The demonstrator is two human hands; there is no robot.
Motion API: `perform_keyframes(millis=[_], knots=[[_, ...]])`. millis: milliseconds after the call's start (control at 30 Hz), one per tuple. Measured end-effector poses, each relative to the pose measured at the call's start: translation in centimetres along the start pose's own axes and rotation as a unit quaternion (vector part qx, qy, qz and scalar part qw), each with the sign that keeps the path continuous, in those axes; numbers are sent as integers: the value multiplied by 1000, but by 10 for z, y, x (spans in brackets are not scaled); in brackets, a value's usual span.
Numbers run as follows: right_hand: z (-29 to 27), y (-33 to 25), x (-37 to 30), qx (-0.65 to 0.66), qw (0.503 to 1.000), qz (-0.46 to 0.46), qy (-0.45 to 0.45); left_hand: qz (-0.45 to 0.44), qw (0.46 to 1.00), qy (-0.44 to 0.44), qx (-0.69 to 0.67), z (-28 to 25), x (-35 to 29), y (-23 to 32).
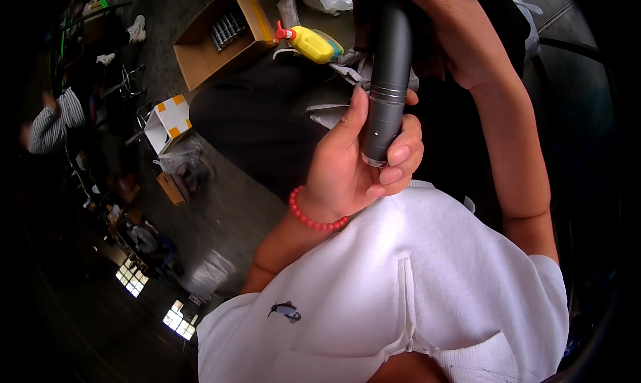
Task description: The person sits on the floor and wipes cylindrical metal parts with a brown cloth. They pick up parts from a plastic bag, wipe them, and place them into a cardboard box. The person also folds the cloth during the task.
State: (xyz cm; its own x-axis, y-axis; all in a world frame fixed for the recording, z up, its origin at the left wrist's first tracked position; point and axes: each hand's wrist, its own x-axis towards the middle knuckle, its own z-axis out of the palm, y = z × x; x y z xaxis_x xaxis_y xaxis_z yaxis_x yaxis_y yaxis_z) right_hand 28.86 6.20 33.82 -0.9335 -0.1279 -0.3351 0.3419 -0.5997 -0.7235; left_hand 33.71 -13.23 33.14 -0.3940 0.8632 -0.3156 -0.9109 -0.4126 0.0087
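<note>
A dark grey metal tube, with fine rings near its lower end, stands slanted in front of my chest. My left hand, with a red bead bracelet at its wrist, is closed round that lower end, thumb on one side and fingers on the other. At the top edge, my right hand bends over the tube's upper part with a dark brown cloth bunched in it. Its fingertips and the tube's upper end are cut off by the picture's edge.
An open cardboard box on the floor holds several metal tubes. Beside it lies a yellow spray bottle with a red head. A white box with orange tape and plastic bags are further left. Another person's striped sleeve shows at far left.
</note>
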Motion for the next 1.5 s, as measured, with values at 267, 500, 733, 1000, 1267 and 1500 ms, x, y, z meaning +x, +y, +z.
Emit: perform_keyframes(millis=[267, 500, 733, 1000, 1267, 1500], knots=[[-89, 44, 77, 42, 960, 7, 277, 113, 994, 3, 1, -22, 8, 31], [-64, 55, 83, 38, 972, 20, 232, 349, 930, 65, 96, -46, -16, 103], [-55, 57, 91, 19, 976, 11, 215, 380, 923, 27, 57, -44, -34, 114], [-52, 60, 97, 2, 979, 20, 204, 378, 926, -12, 5, -42, -37, 119], [-47, 62, 101, -1, 978, 46, 202, 345, 938, -19, 25, -47, -44, 147], [-24, 59, 111, -57, 967, 106, 224, 425, 820, 265, 277, -55, -97, 251]])
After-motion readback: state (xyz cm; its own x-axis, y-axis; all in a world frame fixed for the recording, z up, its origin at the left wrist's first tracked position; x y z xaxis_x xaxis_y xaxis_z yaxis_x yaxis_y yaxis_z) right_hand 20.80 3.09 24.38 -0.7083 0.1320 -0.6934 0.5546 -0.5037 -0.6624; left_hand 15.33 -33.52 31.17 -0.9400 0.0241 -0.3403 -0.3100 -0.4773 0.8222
